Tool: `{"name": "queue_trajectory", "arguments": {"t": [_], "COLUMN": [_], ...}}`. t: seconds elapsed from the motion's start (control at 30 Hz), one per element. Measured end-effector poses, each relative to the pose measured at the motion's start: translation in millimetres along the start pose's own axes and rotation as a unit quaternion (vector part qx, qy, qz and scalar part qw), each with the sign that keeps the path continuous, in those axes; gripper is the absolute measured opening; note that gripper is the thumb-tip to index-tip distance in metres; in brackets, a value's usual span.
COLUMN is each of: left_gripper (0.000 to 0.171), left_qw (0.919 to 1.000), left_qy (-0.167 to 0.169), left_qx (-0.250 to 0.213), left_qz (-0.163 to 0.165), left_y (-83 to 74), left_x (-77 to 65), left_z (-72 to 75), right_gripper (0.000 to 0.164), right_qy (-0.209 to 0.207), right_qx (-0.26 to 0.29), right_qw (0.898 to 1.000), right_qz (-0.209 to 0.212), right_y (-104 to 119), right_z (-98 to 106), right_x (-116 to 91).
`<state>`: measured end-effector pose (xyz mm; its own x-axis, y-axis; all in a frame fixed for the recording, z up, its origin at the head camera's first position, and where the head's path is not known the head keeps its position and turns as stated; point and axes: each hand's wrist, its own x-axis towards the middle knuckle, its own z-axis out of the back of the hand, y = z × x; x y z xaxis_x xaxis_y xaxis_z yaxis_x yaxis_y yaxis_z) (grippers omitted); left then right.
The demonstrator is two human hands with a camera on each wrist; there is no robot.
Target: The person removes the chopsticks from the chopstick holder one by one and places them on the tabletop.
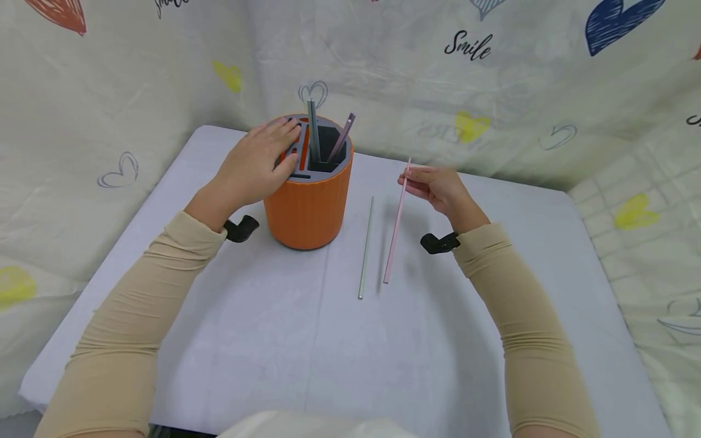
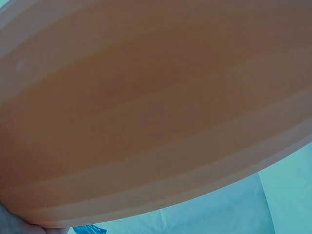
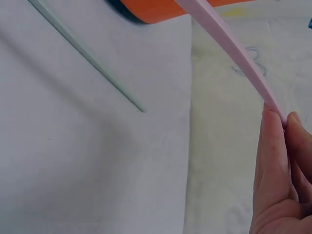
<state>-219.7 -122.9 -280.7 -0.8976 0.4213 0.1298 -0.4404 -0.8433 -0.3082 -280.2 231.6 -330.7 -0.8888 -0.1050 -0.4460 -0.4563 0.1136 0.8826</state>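
Observation:
An orange utensil holder with a grey slotted top stands upright on the table. My left hand rests across the left part of that top, fingers lying over the slots. Greenish-grey sticks and purple ones stand in its dark right compartment. To the right, my right hand pinches a pink chopstick by its far end between thumb and fingers, the other end pointing toward me. A pale green chopstick lies on the table between the holder and the pink one.
The white-covered table reaches back to a printed cloth backdrop, which also closes in both sides. The holder's orange wall fills most of the left wrist view.

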Motion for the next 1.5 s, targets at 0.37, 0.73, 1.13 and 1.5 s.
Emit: {"name": "queue_trajectory", "arguments": {"t": [0.37,0.73,1.13,1.5], "left_gripper": [0.059,0.058,0.058,0.058], "left_qw": [1.0,1.0,1.0,0.9999], "left_qy": [-0.002,-0.005,-0.007,-0.007], "left_qx": [0.002,0.0,-0.002,-0.008], "left_qz": [-0.001,-0.004,-0.006,-0.004], "left_y": [-0.1,0.9,0.4,-1.6], "left_x": [0.4,1.1,1.1,0.7], "left_z": [-0.4,-0.3,-0.7,-2.1], "right_gripper": [0.016,0.01,0.045,0.008], "right_qy": [-0.003,-0.022,-0.036,-0.056], "right_qx": [-0.01,-0.009,-0.012,-0.029], "right_qw": [0.999,0.997,0.996,0.994], "right_qz": [-0.043,-0.068,-0.086,-0.09], "right_y": [-23.0,-39.5,-48.1,-60.7], "right_z": [-1.5,1.9,3.5,2.7], "right_x": [13.6,26.0,34.6,37.4]}}
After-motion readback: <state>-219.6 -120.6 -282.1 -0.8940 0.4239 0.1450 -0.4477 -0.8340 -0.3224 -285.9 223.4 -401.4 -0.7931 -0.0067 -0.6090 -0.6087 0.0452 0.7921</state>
